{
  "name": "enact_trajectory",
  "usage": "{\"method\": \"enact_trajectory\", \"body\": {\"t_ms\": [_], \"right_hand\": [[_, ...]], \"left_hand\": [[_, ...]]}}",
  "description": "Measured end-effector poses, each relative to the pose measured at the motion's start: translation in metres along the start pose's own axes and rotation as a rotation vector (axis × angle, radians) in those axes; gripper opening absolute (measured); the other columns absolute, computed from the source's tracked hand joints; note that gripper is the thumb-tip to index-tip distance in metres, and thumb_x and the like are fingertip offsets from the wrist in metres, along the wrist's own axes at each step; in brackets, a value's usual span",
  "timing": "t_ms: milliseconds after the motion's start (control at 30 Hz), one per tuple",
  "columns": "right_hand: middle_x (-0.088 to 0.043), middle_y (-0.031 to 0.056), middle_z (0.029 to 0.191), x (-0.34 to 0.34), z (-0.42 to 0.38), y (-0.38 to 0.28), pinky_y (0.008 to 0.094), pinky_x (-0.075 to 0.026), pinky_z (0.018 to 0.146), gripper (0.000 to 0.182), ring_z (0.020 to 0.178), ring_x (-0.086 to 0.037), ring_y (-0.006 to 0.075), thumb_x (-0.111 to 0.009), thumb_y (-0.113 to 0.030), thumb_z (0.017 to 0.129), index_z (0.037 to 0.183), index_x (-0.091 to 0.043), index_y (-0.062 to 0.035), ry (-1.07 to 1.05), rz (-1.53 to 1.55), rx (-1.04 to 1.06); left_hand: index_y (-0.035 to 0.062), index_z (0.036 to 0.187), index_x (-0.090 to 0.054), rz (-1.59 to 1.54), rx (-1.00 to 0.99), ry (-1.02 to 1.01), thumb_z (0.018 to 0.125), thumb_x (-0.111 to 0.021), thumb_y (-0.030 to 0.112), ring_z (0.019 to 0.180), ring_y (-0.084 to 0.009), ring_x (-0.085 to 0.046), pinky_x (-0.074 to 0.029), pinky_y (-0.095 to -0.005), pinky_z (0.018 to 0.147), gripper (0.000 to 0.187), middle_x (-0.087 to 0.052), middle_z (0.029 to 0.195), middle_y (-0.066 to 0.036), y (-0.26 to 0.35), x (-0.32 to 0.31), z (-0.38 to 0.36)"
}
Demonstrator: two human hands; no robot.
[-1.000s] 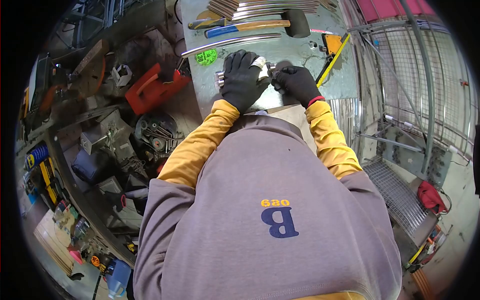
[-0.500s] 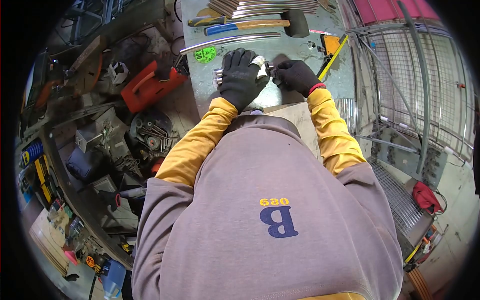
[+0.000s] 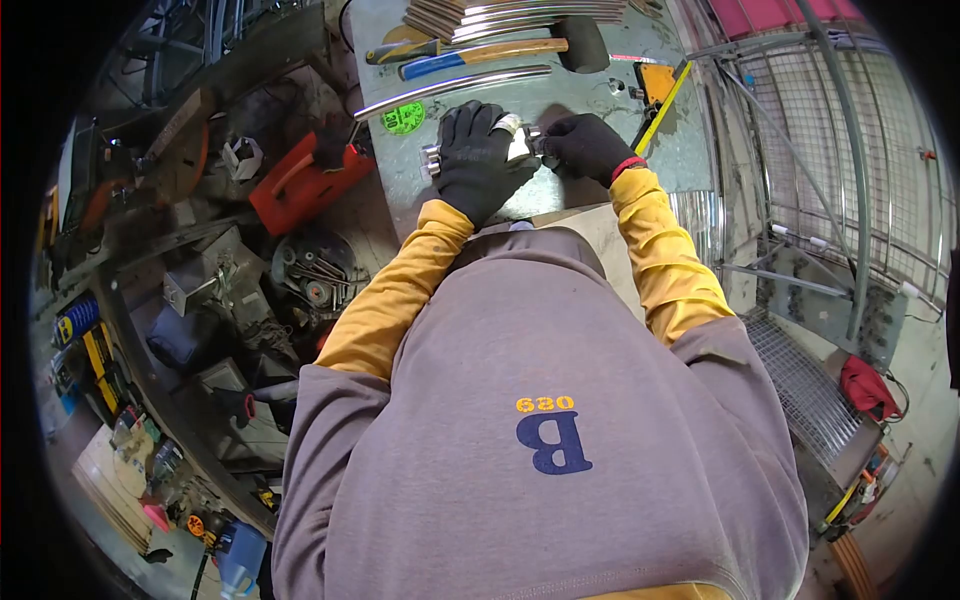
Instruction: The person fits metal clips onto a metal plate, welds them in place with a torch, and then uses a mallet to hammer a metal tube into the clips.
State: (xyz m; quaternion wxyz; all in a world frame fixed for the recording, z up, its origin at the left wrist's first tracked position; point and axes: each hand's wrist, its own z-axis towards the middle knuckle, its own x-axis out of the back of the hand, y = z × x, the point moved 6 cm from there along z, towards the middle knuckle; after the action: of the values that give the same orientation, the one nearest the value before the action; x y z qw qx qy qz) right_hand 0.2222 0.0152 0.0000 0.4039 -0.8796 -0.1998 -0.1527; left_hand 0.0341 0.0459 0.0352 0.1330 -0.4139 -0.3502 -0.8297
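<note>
Black gloves cover both hands over the metal tabletop [image 3: 400, 170]. My left hand [image 3: 476, 160] lies closed over a shiny metal piece [image 3: 431, 161], whose rounded ends stick out on the left. Something white [image 3: 508, 124] shows at its thumb side. My right hand [image 3: 585, 148] has its fingers pinched at the small metal ends [image 3: 534, 140] on the right side of the piece. Most of the piece is hidden under the gloves. A green round sticker [image 3: 403, 117] lies to the left, and a long metal tube [image 3: 455, 90] lies just beyond my hands.
A mallet [image 3: 584, 46], a screwdriver [image 3: 402, 51] and a bundle of metal rods [image 3: 530, 14] lie at the table's far side. On the right are a yellow tape [image 3: 664, 108] and wire racks [image 3: 850, 150]. A red case [image 3: 310, 180] and cluttered shelves stand left.
The view has shifted slightly, so the table items appear a little further left. Both hands keep nearly the same places on the metal piece.
</note>
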Motion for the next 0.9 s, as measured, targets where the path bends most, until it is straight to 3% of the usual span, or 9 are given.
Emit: {"method": "enact_trajectory", "body": {"t_ms": [400, 500, 700, 800, 900], "right_hand": [[-0.077, 0.0102, 0.084, 0.001, 0.004, 0.004, 0.0339, -0.056, 0.067, 0.032, 0.068, -0.066, 0.0184, -0.077, -0.028, 0.090, 0.108, -0.081, -0.0022, 0.000, 0.002, 0.026], [-0.077, 0.0100, 0.083, 0.001, 0.008, 0.007, 0.0346, -0.056, 0.066, 0.030, 0.065, -0.066, 0.0183, -0.076, -0.027, 0.090, 0.106, -0.081, -0.0028, -0.011, -0.009, 0.042], [-0.076, 0.0118, 0.082, 0.002, 0.015, 0.008, 0.0357, -0.056, 0.062, 0.031, 0.063, -0.067, 0.0196, -0.071, -0.028, 0.091, 0.106, -0.080, -0.0024, -0.011, -0.089, 0.200], [-0.076, 0.0127, 0.082, 0.003, 0.024, 0.012, 0.0364, -0.055, 0.059, 0.032, 0.062, -0.068, 0.0209, -0.068, -0.029, 0.092, 0.107, -0.079, -0.0023, -0.066, -0.129, 0.210], [-0.076, 0.0116, 0.082, 0.006, 0.024, 0.010, 0.0365, -0.056, 0.058, 0.029, 0.063, -0.071, 0.0205, -0.067, -0.026, 0.093, 0.106, -0.078, -0.0013, -0.103, -0.153, 0.220]], "left_hand": [[0.0091, 0.122, -0.069, 0.026, 0.060, -0.091, 0.075, -0.086, 0.039, 0.126, -0.0402, -0.053, -0.037, -0.0541, 0.113, 0.059, -0.061, 0.132, -0.017, 0.002, -0.003, 0.004], [0.0092, 0.114, -0.072, 0.016, 0.063, -0.022, 0.075, -0.084, 0.041, 0.123, -0.0385, -0.053, -0.034, -0.0536, 0.113, 0.052, -0.062, 0.123, -0.016, 0.003, -0.006, 0.005], [0.0101, 0.114, -0.072, 0.002, 0.104, -0.086, 0.076, -0.084, 0.040, 0.125, -0.0396, -0.051, -0.033, -0.0539, 0.114, 0.050, -0.061, 0.124, -0.016, -0.001, -0.012, 0.007], [0.0092, 0.114, -0.070, 0.022, 0.062, -0.051, 0.071, -0.089, 0.031, 0.120, -0.0378, -0.056, -0.040, -0.0503, 0.106, 0.051, -0.063, 0.123, -0.013, 0.003, -0.009, 0.007], [0.0093, 0.114, -0.070, 0.019, 0.053, -0.066, 0.070, -0.089, 0.030, 0.121, -0.0375, -0.056, -0.039, -0.0501, 0.107, 0.052, -0.063, 0.124, -0.013, 0.004, -0.009, 0.007]]}}
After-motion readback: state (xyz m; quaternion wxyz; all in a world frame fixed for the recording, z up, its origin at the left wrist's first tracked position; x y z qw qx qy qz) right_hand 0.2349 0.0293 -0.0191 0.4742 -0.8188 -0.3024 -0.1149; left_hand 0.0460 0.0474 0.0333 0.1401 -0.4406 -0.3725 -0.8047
